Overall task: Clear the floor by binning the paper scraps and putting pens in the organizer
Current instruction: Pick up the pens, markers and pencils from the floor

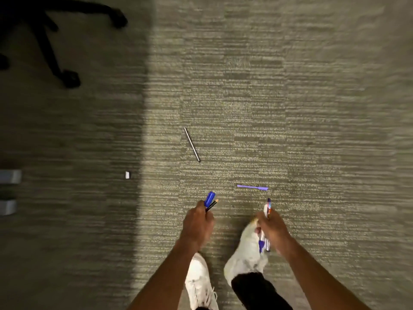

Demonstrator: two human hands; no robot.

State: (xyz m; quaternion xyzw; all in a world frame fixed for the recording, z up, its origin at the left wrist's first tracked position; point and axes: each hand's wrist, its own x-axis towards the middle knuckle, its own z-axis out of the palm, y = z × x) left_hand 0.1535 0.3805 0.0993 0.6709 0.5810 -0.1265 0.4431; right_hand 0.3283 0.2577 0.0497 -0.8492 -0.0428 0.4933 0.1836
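Head view: the person stands on a grey-green carpet floor, both arms reaching forward and down, white shoes below them. The left hand is closed in a fist around a blue marker and a dark pencil, whose tips stick out on the far side of the fist. The right hand is curled shut on a small bundle of pens; their ends show both beyond the fingers and on the near side of the hand.

Two loose items lie on the carpet ahead. A purple pen lies crosswise just beyond the right hand, not touching it. A thin silver pen lies at a slant farther off, ahead of the left hand. A small white paper scrap sits to the left, at the edge of the shadowed carpet. A black chair base stands at far left. Neither the bin nor the organizer is in sight.

The step in hand looks like gathering pens. The purple one is the nearest candidate, and taking it would mean stooping and freeing a finger or two without spilling the bundle already held. The silver pen and the scrap remain after that.
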